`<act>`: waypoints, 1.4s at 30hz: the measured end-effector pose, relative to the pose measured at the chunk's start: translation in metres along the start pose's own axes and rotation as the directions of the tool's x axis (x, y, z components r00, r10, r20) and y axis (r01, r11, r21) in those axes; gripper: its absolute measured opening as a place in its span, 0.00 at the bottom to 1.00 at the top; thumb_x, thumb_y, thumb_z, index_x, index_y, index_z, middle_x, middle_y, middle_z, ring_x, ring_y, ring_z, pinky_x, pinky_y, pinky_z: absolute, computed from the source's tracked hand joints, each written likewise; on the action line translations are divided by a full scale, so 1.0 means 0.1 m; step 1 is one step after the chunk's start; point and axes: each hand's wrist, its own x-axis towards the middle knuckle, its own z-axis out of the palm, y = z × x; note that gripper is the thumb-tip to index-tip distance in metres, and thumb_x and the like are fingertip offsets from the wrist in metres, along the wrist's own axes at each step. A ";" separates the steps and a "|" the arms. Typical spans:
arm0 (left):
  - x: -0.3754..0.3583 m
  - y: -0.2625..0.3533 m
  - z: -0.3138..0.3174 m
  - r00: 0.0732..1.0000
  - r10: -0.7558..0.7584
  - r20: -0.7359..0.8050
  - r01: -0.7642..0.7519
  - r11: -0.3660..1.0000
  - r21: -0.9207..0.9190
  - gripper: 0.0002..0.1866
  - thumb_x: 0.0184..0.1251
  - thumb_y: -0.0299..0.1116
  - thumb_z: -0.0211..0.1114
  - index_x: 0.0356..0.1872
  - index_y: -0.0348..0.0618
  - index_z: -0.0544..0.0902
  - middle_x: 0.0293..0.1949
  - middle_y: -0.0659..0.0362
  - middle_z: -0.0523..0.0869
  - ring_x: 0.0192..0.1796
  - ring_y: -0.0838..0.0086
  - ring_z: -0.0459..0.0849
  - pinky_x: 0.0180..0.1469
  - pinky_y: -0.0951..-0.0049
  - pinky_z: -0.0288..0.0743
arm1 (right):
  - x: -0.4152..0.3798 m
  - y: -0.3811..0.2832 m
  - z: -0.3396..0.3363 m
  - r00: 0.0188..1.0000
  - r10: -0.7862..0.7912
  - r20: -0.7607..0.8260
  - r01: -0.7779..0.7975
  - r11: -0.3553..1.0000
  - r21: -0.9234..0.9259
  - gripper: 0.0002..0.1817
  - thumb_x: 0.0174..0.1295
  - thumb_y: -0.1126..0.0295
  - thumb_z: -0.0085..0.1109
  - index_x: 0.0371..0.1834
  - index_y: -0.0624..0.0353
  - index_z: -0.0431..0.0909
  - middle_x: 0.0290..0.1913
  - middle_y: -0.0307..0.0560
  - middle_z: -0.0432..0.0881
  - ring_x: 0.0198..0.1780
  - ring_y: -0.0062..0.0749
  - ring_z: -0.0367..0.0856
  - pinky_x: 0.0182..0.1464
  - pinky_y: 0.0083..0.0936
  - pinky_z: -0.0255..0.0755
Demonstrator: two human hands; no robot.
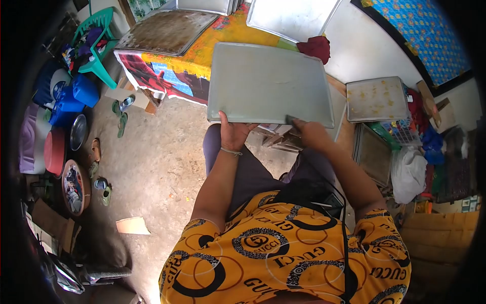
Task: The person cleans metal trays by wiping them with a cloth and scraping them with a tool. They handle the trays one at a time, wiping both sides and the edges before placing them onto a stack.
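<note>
**Baking tray held over my lap**

I hold a grey baking tray (269, 83) up in front of me, above my knees, its flat face turned toward me. My left hand (234, 133) grips its near edge close to the left corner, thumb laid up on the face, fingers wrapped behind. My right hand (311, 133) is at the same near edge toward the right, closed on a small dark scraper (290, 119) that touches the tray; its fingers are curled tight.

Beyond the tray stands a bench (223, 35) under a bright printed cloth, with a stained tray (167, 31) on its left end and a cleaner one (291, 17) at its far right corner. To my right, another crumbed tray (377, 99) rests above a stack of trays (373, 154).
</note>
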 end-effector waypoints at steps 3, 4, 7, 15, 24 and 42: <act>-0.05 -0.03 0.07 1.000 -0.017 -0.023 0.017 1.000 -0.018 0.44 0.62 0.72 0.36 0.71 0.52 0.53 0.69 0.54 0.60 0.68 0.57 0.62 0.62 0.45 0.64 | 0.12 -0.38 0.14 0.947 -0.294 -0.130 0.286 0.955 -0.075 0.24 0.56 0.70 0.51 0.60 0.58 0.69 0.47 0.55 0.80 0.43 0.48 0.81 0.41 0.42 0.76; -0.07 -0.03 0.10 0.999 -0.019 -0.040 0.018 1.000 -0.021 0.44 0.61 0.73 0.36 0.71 0.53 0.53 0.69 0.55 0.60 0.69 0.57 0.61 0.62 0.46 0.63 | 0.19 -0.46 0.19 0.891 -0.407 -0.200 0.391 0.913 -0.118 0.25 0.56 0.70 0.51 0.60 0.59 0.68 0.50 0.54 0.79 0.46 0.46 0.81 0.42 0.41 0.76; -0.08 -0.04 0.07 0.999 0.012 -0.045 -0.011 0.999 0.034 0.50 0.54 0.78 0.32 0.70 0.53 0.54 0.69 0.57 0.59 0.70 0.59 0.58 0.64 0.45 0.59 | 0.38 -0.68 0.14 0.918 -0.393 -0.053 0.389 0.919 -0.066 0.26 0.56 0.70 0.53 0.60 0.60 0.68 0.59 0.51 0.74 0.52 0.44 0.78 0.46 0.38 0.76; -0.13 0.01 0.15 0.996 0.020 0.087 -0.024 0.999 0.041 0.58 0.39 0.84 0.40 0.70 0.54 0.54 0.69 0.59 0.58 0.70 0.63 0.59 0.65 0.45 0.59 | 1.28 -0.91 0.04 0.905 -0.402 -0.139 0.375 0.909 -0.184 0.25 0.57 0.67 0.52 0.60 0.59 0.69 0.52 0.53 0.78 0.47 0.49 0.81 0.44 0.38 0.77; -0.07 -0.03 -0.10 0.999 0.037 -0.013 -0.038 0.989 -0.140 0.57 0.37 0.83 0.42 0.69 0.56 0.56 0.69 0.61 0.59 0.70 0.63 0.59 0.68 0.51 0.56 | 1.17 -1.26 0.13 0.838 -0.506 -0.205 0.465 0.858 -0.218 0.24 0.57 0.69 0.48 0.59 0.55 0.71 0.49 0.55 0.80 0.39 0.47 0.83 0.39 0.40 0.78; 0.07 0.14 -0.08 0.976 -0.188 0.107 0.207 0.957 -0.202 0.26 0.61 0.32 0.54 0.62 0.39 0.67 0.62 0.51 0.72 0.66 0.56 0.68 0.66 0.42 0.58 | 2.34 -1.34 -0.22 0.929 -0.308 -0.203 0.277 0.946 -0.167 0.12 0.56 0.72 0.48 0.38 0.68 0.78 0.31 0.59 0.82 0.36 0.47 0.84 0.37 0.40 0.78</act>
